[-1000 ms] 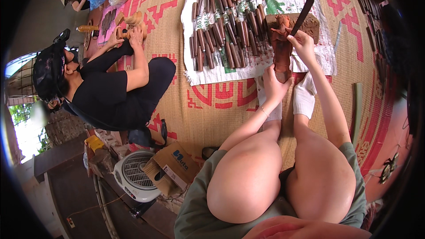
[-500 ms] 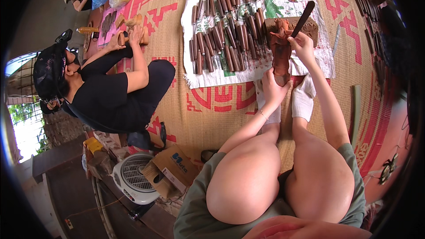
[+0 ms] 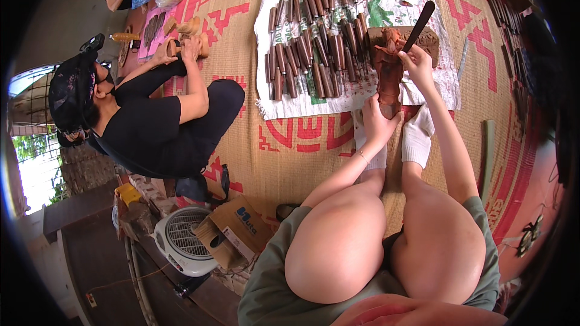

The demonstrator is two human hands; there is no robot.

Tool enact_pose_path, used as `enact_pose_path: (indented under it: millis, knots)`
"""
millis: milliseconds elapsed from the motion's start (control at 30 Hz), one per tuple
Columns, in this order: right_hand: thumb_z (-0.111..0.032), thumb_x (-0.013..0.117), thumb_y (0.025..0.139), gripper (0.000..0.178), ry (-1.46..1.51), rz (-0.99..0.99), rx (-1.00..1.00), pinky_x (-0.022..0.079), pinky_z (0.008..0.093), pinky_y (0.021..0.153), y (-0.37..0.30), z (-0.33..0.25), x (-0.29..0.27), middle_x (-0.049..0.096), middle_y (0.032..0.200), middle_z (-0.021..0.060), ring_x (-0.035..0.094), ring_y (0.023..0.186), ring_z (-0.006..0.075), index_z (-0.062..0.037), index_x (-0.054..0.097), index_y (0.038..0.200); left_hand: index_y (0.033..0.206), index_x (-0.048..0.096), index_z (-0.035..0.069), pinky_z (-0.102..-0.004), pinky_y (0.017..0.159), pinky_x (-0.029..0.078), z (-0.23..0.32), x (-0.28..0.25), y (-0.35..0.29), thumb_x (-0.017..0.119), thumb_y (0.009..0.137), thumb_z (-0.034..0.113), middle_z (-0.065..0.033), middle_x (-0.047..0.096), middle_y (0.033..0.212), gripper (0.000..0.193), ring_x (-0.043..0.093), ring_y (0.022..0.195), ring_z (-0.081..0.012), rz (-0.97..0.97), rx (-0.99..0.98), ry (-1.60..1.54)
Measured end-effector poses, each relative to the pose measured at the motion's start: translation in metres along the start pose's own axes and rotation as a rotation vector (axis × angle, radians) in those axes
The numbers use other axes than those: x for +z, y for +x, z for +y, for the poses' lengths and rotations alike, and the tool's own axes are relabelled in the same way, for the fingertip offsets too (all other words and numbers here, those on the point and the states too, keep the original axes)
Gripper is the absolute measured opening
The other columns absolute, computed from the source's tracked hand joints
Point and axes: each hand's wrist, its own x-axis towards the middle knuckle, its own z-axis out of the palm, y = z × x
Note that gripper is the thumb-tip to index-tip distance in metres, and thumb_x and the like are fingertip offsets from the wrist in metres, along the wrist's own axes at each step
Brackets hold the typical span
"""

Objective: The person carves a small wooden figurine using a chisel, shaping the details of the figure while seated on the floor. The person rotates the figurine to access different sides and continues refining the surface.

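My left hand (image 3: 379, 123) is wrapped round the lower end of a reddish-brown wood carving (image 3: 388, 72), which stands tilted between my feet. With its fingers pinched, my right hand (image 3: 417, 65) holds a long dark tool (image 3: 421, 24) against the carving's upper part. The tool's rounded end points up and to the right; its working tip is hidden by the carving and my fingers, so I cannot tell its exact kind. Behind the carving lies a brown wooden block (image 3: 428, 44). Rows of wood-handled carving chisels (image 3: 335, 51) lie to its left on a white woven sheet (image 3: 356, 104).
A co-worker in black (image 3: 145, 121) sits at the left, both hands on a pale wooden piece (image 3: 193, 27). A patterned straw mat (image 3: 251, 151) spreads beneath. More tools (image 3: 506, 36) lie far right. A cardboard box (image 3: 241, 229) and a white fan (image 3: 184, 235) stand lower left.
The whole view has shifted slightly, so things sit a little further right. My hands keep the same hold on the carving and the dark tool.
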Motion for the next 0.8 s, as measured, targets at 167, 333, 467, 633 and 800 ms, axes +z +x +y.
enact_pose_path:
  millis: [167, 333, 467, 633, 800]
  knots:
    - [-0.012, 0.068, 0.089, 0.028, 0.139, -0.091, 0.103, 0.052, 0.0279, 0.074, 0.003, 0.01, -0.003, 0.071, 0.092, 0.0045, 0.063, 0.084, 0.0089, -0.0054, 0.067, 0.116, 0.123, 0.043, 0.001, -0.0468, 0.092, 0.04, 0.0, -0.002, 0.0, 0.08, 0.064, 0.02, -0.0198, 0.051, 0.113, 0.072, 0.049, 0.108, -0.0393, 0.016, 0.013, 0.006]
    - [-0.013, 0.069, 0.086, 0.025, -0.038, -0.086, -0.052, 0.052, 0.0298, 0.074, -0.006, -0.01, 0.003, 0.069, 0.094, 0.0092, 0.065, 0.082, 0.0147, 0.0, 0.067, 0.107, 0.123, 0.043, 0.001, -0.0469, 0.092, 0.04, -0.003, -0.001, -0.001, 0.08, 0.064, 0.019, -0.0196, 0.051, 0.113, 0.072, 0.049, 0.108, -0.0394, 0.015, 0.0, 0.01]
    - [-0.012, 0.07, 0.084, 0.023, -0.072, 0.0, -0.081, 0.051, 0.03, 0.071, -0.005, -0.006, 0.003, 0.066, 0.094, 0.0127, 0.066, 0.077, 0.0213, 0.0037, 0.066, 0.099, 0.123, 0.043, 0.001, -0.0468, 0.092, 0.04, 0.003, -0.001, 0.0, 0.08, 0.064, 0.019, -0.0195, 0.051, 0.114, 0.072, 0.049, 0.108, -0.0394, 0.002, -0.006, 0.003]
    - [-0.013, 0.069, 0.085, 0.022, -0.166, 0.04, -0.004, 0.05, 0.0297, 0.068, 0.002, -0.013, 0.004, 0.067, 0.084, 0.0092, 0.066, 0.077, 0.0161, 0.0025, 0.067, 0.1, 0.123, 0.043, 0.001, -0.0467, 0.093, 0.04, 0.001, -0.003, 0.0, 0.08, 0.064, 0.02, -0.0198, 0.05, 0.115, 0.072, 0.049, 0.109, -0.0396, -0.01, -0.013, -0.003]
    - [-0.014, 0.069, 0.086, 0.023, 0.117, -0.086, 0.043, 0.05, 0.0286, 0.067, 0.001, -0.009, -0.003, 0.066, 0.085, 0.008, 0.065, 0.082, 0.014, 0.0044, 0.066, 0.099, 0.123, 0.043, 0.0, -0.0472, 0.093, 0.04, 0.0, 0.001, -0.001, 0.081, 0.064, 0.021, -0.0205, 0.049, 0.116, 0.073, 0.048, 0.11, -0.0396, 0.011, -0.007, -0.001]
